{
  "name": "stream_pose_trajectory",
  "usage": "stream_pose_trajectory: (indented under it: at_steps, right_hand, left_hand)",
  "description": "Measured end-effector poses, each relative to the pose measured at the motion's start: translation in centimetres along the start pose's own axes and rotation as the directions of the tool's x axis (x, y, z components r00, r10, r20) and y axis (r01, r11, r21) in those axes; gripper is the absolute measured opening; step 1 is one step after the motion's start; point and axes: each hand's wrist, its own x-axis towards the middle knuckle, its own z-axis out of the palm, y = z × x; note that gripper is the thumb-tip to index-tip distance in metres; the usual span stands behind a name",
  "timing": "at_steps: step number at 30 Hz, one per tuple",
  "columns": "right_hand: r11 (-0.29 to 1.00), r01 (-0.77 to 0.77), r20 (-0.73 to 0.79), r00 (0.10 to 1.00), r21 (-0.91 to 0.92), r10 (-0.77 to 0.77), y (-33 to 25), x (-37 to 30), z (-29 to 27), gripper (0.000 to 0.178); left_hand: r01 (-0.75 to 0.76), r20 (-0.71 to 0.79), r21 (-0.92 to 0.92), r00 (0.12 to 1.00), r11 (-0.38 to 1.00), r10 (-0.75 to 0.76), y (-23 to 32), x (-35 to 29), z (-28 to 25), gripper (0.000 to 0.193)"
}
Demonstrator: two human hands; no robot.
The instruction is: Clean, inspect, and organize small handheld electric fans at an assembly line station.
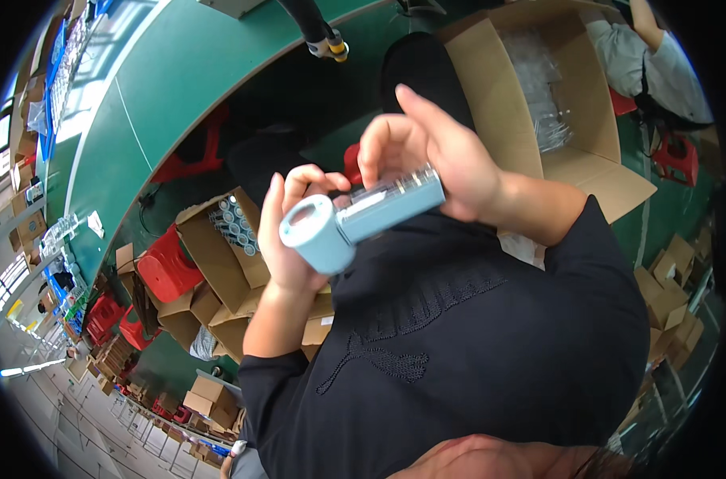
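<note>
Over my lap, a light-blue handheld device with a round, cylindrical head and a long boxy handle lies tilted between my hands. My left hand is around the round head, which rests against its palm, thumb raised and fingers partly behind it. At the other end, my right hand has its palm against the end of the handle, fingers curled above it and thumb sticking up. Clear and metallic-looking parts show along the handle's upper side; I cannot make out their kind. The head's face has a darker round opening.
A large cardboard box with clear plastic bags stands front right, near another person's sleeve. A box of round tubular parts sits at left, beside a red stool. The green table curves across the far left.
</note>
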Motion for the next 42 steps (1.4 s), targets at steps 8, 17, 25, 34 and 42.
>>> stream_pose_trajectory:
  at_steps: [8, 17, 25, 34, 42]
  right_hand:
    - [0.513, 0.802, 0.654, 0.569, -0.306, -0.499, 1.8, -6.2, 2.1, 0.047]
    - [0.42, 0.829, 0.648, 0.554, -0.37, -0.523, -0.3, -5.8, 1.9, 0.03]
    - [0.217, 0.174, 0.186, 0.982, -0.961, 0.036, -6.2, -1.9, -2.4, 0.041]
    - [0.949, 0.146, 0.1, 0.987, -0.278, -0.123, -17.8, 2.7, -5.6, 0.035]
    - [0.863, 0.468, 0.037, 0.882, -0.193, -0.47, -23.7, 5.4, -0.5, 0.051]
  left_hand:
    - [-0.681, 0.72, 0.479, 0.666, 0.554, 0.196, 1.0, -6.7, 4.3, 0.038]
    - [-0.732, 0.764, 0.481, 0.62, 0.482, 0.179, 1.0, -5.2, 5.4, 0.04]
    - [-0.128, 0.102, 0.532, 0.991, 0.837, 0.087, 1.1, 6.5, 3.2, 0.05]
    - [-0.204, 0.151, 0.228, 0.973, 0.952, 0.172, 8.5, 12.2, 4.0, 0.047]
    - [-0.484, -0.148, 0.351, 0.817, 0.802, 0.558, 12.5, 14.9, -7.0, 0.028]
